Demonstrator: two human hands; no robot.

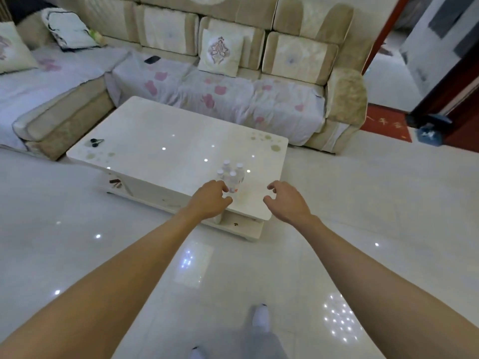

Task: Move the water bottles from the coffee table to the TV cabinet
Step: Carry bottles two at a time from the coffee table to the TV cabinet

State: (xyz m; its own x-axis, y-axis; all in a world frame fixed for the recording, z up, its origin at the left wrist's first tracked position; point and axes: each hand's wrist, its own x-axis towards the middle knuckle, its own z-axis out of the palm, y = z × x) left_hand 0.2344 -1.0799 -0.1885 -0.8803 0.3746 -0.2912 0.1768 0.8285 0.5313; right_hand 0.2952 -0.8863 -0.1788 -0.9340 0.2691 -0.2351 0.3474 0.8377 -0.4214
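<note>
Four bottles (230,177) clustered near tabletop (160,141) edge; left hand (211,199) & right hand (286,200) both wide, empty. Best to grip low, w/o toppling neighbors.

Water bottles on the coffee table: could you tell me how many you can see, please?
4 water bottles stand in a tight cluster near the coffee table's front right, just beyond the left hand; another could be hidden among them.
</note>
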